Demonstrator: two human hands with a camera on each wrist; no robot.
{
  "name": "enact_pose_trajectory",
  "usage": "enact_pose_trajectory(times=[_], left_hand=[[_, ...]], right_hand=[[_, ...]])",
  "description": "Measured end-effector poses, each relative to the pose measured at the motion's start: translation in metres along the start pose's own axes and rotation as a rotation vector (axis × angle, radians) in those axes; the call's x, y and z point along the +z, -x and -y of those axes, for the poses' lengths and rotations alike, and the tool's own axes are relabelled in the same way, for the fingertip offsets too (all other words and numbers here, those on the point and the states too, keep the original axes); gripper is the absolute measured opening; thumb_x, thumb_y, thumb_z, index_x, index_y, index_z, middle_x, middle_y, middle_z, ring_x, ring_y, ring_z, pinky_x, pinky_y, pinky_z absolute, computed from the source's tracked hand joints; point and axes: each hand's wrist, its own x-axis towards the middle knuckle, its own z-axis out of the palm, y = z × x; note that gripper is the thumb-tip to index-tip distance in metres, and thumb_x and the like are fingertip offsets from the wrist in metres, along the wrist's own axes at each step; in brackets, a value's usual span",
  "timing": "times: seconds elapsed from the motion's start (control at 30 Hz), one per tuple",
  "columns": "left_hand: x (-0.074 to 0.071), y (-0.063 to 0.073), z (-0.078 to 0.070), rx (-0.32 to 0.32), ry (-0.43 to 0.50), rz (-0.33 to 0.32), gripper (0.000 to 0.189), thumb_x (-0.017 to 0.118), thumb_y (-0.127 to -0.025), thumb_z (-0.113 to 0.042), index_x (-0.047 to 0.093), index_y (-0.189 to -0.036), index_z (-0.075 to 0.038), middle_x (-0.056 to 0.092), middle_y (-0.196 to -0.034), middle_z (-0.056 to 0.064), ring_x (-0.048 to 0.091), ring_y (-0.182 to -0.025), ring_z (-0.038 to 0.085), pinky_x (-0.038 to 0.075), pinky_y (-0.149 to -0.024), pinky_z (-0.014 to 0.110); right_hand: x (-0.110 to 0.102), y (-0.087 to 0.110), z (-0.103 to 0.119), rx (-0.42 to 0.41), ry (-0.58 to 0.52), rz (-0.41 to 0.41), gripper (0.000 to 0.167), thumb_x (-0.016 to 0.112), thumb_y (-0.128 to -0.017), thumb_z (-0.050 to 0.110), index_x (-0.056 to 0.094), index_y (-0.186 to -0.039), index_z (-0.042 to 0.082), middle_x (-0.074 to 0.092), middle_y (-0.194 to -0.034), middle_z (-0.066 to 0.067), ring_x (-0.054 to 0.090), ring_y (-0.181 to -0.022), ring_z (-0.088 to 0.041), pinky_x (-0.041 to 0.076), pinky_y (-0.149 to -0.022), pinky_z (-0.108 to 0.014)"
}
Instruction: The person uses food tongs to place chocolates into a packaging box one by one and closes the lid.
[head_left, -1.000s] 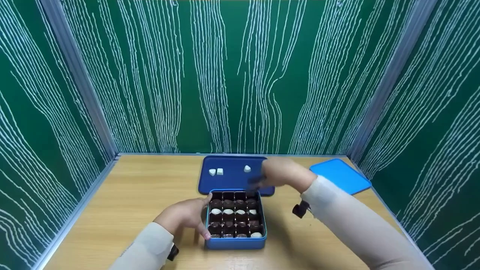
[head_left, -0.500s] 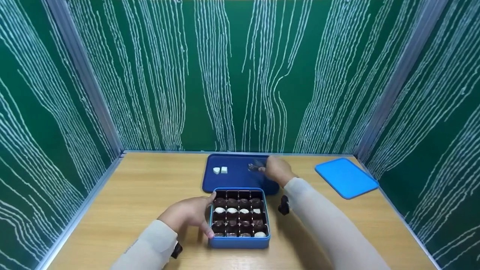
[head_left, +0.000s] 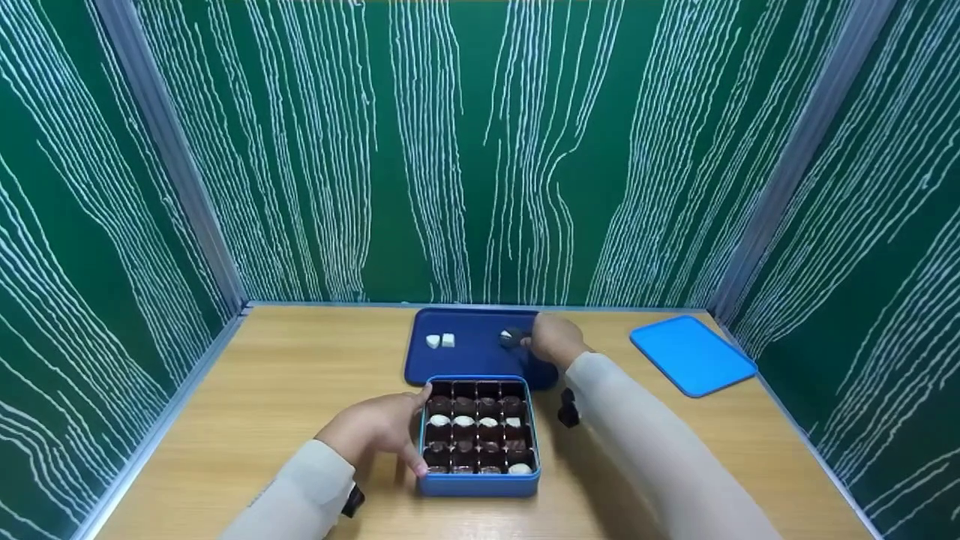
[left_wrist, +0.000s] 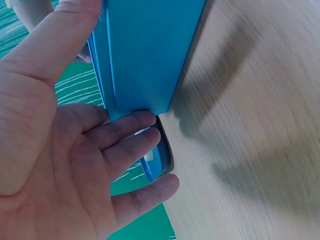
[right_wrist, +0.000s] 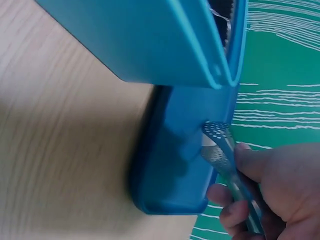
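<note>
My right hand (head_left: 556, 339) holds small metal tongs (right_wrist: 227, 162) with perforated ends over the dark blue tray (head_left: 480, 367). A white chocolate (right_wrist: 208, 142) lies between the tongs' tips; whether they squeeze it I cannot tell. At the left side of the blue tin box (head_left: 478, 487), my left hand (head_left: 382, 427) rests with its thumb by the near corner and fingers at the far one. Those fingers look nearly straight in the left wrist view. Inside the box, a brown divided insert holds dark and white chocolates (head_left: 464, 422).
Two white chocolates (head_left: 440, 340) sit side by side on the tray's left part. A bright blue lid (head_left: 694, 355) lies at the right back of the wooden table (head_left: 315, 352). Green panels with white lines (head_left: 420, 150) enclose the back and sides.
My right hand has gone from above the box's far right corner to the tray, bringing the tongs round the single white chocolate there. The left hand stays at the box.
</note>
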Motion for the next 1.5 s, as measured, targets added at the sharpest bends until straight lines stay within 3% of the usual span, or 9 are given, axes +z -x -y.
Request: enact_pose_trajectory(times=[0.23,0.33,0.43,0.57,0.73,0.97,1.1,1.27,1.5], left_hand=[[0.0,0.002,-0.001,0.0,0.013,0.001,0.154,0.109,-0.064,-0.043,0.017,-0.184,-0.017,0.041,-0.182,0.019,0.041,-0.169,0.041,0.033,-0.142,0.06],[-0.001,0.003,-0.001,0.003,0.019,0.0,0.154,0.109,-0.064,-0.042,0.016,-0.184,-0.017,0.04,-0.183,0.019,0.04,-0.17,0.042,0.032,-0.142,0.061],[-0.001,0.004,-0.001,0.009,0.022,0.002,0.154,0.109,-0.064,-0.042,0.016,-0.184,-0.016,0.039,-0.183,0.02,0.039,-0.17,0.044,0.031,-0.142,0.062],[0.0,0.004,-0.002,0.005,0.021,0.004,0.153,0.109,-0.064,-0.042,0.016,-0.184,-0.017,0.038,-0.183,0.02,0.039,-0.17,0.044,0.031,-0.142,0.062],[0.001,0.004,-0.003,-0.003,0.025,0.007,0.154,0.109,-0.064,-0.043,0.016,-0.184,-0.018,0.04,-0.182,0.019,0.04,-0.169,0.043,0.031,-0.142,0.062],[0.001,0.003,-0.001,0.004,0.025,0.0,0.154,0.109,-0.064,-0.043,0.016,-0.184,-0.018,0.041,-0.182,0.019,0.042,-0.169,0.042,0.034,-0.141,0.061],[0.0,0.004,0.001,0.011,0.014,0.0,0.153,0.108,-0.064,-0.043,0.016,-0.184,-0.017,0.042,-0.182,0.02,0.042,-0.168,0.042,0.034,-0.141,0.06],[0.001,0.002,0.001,0.013,0.02,0.004,0.154,0.109,-0.064,-0.043,0.016,-0.184,-0.017,0.041,-0.182,0.02,0.042,-0.169,0.042,0.034,-0.141,0.06],[0.001,0.001,0.001,0.015,0.033,0.004,0.154,0.109,-0.064,-0.042,0.015,-0.184,-0.017,0.041,-0.182,0.02,0.041,-0.169,0.042,0.032,-0.142,0.061]], right_hand=[[-0.034,0.013,-0.003,-0.071,0.197,0.151,0.037,0.079,-0.106,0.041,0.077,-0.104,0.004,0.078,-0.103,-0.011,0.068,-0.09,-0.025,0.068,-0.091,-0.051],[-0.049,0.019,0.0,-0.131,0.321,0.201,0.047,0.086,-0.1,0.049,0.079,-0.103,0.003,0.079,-0.099,-0.01,0.068,-0.085,-0.022,0.069,-0.086,-0.047],[-0.061,0.024,0.004,-0.169,0.428,0.264,0.042,0.092,-0.096,0.045,0.078,-0.097,0.005,0.075,-0.09,-0.005,0.064,-0.077,-0.018,0.067,-0.077,-0.04],[-0.068,0.027,0.01,-0.218,0.568,0.329,0.029,0.083,-0.104,0.034,0.073,-0.092,0.009,0.065,-0.083,0.0,0.058,-0.073,-0.016,0.059,-0.07,-0.035],[-0.069,0.028,0.016,-0.268,0.669,0.33,0.023,0.072,-0.108,0.022,0.067,-0.089,0.01,0.058,-0.081,0.0,0.051,-0.074,-0.017,0.051,-0.069,-0.037],[-0.07,0.024,0.016,-0.267,0.636,0.309,0.021,0.079,-0.102,0.022,0.071,-0.086,0.011,0.062,-0.08,0.001,0.054,-0.071,-0.018,0.049,-0.065,-0.035],[-0.073,0.028,0.017,-0.247,0.563,0.292,0.019,0.087,-0.098,0.025,0.077,-0.093,0.01,0.066,-0.082,0.001,0.058,-0.072,-0.017,0.056,-0.066,-0.034],[-0.086,0.043,0.021,-0.277,0.546,0.237,0.029,0.093,-0.095,0.035,0.079,-0.096,0.009,0.072,-0.084,0.001,0.06,-0.072,-0.015,0.062,-0.069,-0.036],[-0.117,0.076,0.046,-0.306,0.567,0.243,0.038,0.087,-0.101,0.045,0.077,-0.094,0.009,0.067,-0.079,0.001,0.056,-0.07,-0.017,0.048,-0.063,-0.031]])
